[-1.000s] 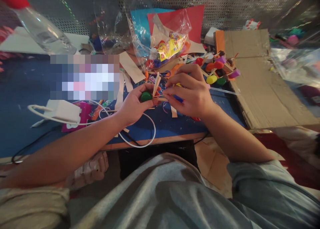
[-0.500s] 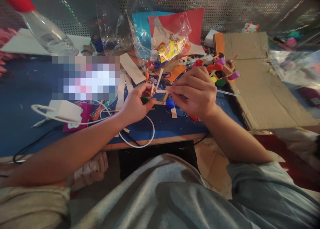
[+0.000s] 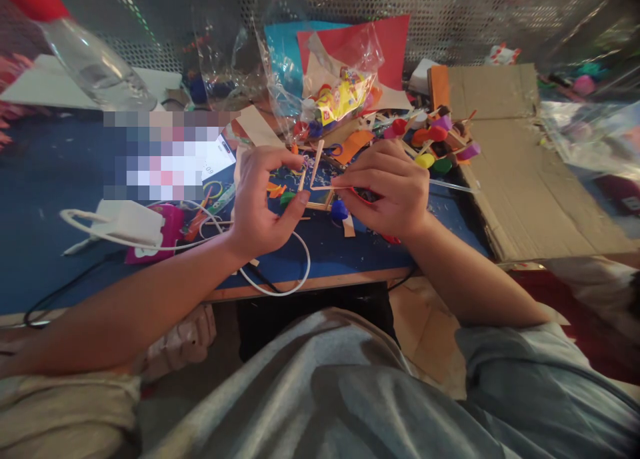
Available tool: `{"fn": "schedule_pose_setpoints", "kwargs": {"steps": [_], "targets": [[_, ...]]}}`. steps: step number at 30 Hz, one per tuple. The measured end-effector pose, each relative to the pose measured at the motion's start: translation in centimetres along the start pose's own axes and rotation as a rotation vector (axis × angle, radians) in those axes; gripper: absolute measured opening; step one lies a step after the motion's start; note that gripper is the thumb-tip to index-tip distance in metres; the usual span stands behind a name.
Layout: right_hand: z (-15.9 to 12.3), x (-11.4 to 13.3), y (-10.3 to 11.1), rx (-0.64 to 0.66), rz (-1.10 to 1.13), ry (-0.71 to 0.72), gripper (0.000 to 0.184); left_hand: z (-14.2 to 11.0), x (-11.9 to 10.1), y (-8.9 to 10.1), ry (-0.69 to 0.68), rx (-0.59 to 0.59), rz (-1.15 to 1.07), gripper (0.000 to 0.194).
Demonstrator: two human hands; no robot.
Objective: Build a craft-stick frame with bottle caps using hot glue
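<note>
Well below the grip of the right hand (image 3: 385, 185), a loose, creased grey shirt (image 3: 310, 392) was worn; the right sleeve (image 3: 515, 369) looked blue-grey, the left sleeve (image 3: 70, 412) browner, both wide-ended.

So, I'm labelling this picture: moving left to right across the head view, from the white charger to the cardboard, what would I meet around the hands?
White charger → left hand → L-shaped stick piece → right hand → cardboard.

Dim light, stretched, blurry edges
</note>
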State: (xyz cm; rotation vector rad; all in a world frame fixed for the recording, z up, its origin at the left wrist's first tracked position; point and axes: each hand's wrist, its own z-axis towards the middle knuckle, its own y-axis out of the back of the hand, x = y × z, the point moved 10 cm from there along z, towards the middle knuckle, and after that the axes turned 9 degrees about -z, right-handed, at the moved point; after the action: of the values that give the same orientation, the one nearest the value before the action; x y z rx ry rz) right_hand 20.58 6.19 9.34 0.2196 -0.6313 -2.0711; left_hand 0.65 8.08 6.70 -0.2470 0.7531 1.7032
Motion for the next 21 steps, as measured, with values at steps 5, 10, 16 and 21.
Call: {"fn": "schedule_pose_setpoints", "kwargs": {"steps": [5,10,16,21], "targets": [[0.0,0.5,0.1,-0.011,0.054,0.021,0.018,0.1,-2.3,0.3,-0.155,-0.025,-0.064,0.013],[0.3,1.5,-0.4,0.006,0.092,0.055,0.017,-0.2,-0.1,-0.1,0.117,0.036,-0.064,0.028],[0.5,2.5,0.0,-0.081,0.206,0.061,0.015,-0.2,-0.7,-0.2,0.079,0.049,-0.094,0.019],[0.5,2.6,-0.1,-0.078,0.241,0.055,0.012,0.0,-1.5,-0.3,0.006,0.045,-0.154,0.006]]}}
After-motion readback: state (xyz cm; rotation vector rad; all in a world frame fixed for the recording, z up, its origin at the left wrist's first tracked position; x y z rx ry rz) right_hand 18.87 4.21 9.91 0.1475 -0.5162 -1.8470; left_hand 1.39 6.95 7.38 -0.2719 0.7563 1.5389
